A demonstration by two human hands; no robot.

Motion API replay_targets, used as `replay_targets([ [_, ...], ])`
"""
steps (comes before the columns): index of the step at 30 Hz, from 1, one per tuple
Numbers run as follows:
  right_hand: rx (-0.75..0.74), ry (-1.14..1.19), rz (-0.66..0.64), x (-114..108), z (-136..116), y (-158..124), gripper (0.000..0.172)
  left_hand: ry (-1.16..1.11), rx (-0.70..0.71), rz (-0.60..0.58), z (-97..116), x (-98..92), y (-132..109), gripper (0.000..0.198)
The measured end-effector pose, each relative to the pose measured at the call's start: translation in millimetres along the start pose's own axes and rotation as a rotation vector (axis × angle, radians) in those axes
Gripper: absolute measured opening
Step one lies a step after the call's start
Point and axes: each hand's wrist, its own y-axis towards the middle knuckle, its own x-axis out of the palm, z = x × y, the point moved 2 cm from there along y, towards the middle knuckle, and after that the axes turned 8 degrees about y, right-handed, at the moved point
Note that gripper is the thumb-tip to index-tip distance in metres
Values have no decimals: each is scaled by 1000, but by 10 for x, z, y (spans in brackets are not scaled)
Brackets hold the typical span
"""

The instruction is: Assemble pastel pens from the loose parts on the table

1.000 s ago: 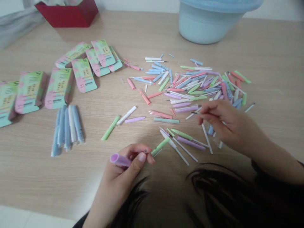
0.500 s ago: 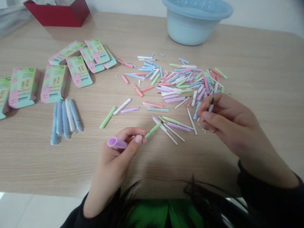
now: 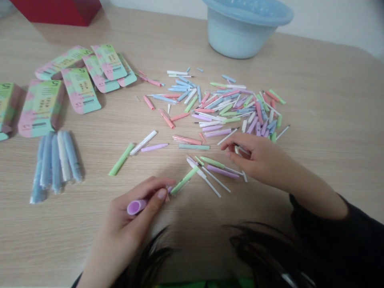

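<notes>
My left hand [image 3: 127, 226] is closed around a purple pen barrel [image 3: 136, 207], whose hollow round end faces me. Just beyond those fingertips lies a green pen piece [image 3: 186, 180], its near end almost touching them. My right hand [image 3: 255, 156] hovers over the right side of the table, fingers curled on a thin pen refill [image 3: 241, 149] with a dark end, mostly hidden by the hand. Below it rest a purple pen part [image 3: 222, 172] and thin white refills [image 3: 216, 181]. A mixed heap of pastel pen parts [image 3: 231, 104] spreads just beyond this hand.
Several pastel cardboard boxes [image 3: 42, 106] stand and lie at the left, with wrapped blue and white pens [image 3: 55, 160] in front. At the back are a red box [image 3: 60, 12] and a light blue basin [image 3: 240, 36]. A loose green barrel [image 3: 121, 160] lies left of centre.
My right hand has moved left and turned palm-down, still with the refill. My left hand has shifted slightly left and nearer to me with the purple barrel. The camera view has shifted too.
</notes>
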Motion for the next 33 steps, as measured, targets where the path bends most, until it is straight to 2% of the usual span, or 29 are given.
replay_targets([
  [4, -142, -41, -145, 216, -107, 274, 21, 83, -12, 100, -34, -23, -6, 20],
  [8, -138, -96, -264, 410, -166, 493, 25, 130, -92, 180, -92, -21, -70, 21],
  [11, -127, -111, -328, 472, -222, 589, 25, 159, -183, 228, -189, -52, -121, 24],
  [14, -135, -106, -319, 417, -238, 626, 22, 188, -189, 233, -339, -132, -132, 28],
  [18, -160, -91, -208, 218, -166, 641, 20, 217, -243, 227, -566, -257, -129, 35],
  [20, -177, -96, -242, 177, -138, 657, 23, 218, -263, 213, -659, -289, -144, 38],
  [23, -189, -149, -344, 233, -152, 692, 25, 198, -260, 191, -757, -297, -179, 42],
  [28, -196, -164, -435, 381, -203, 699, 26, 242, -265, 209, -734, -253, -184, 43],
  [33, -242, -168, -441, 371, -217, 599, 31, 277, -182, 186, -600, -161, -123, 36],
])
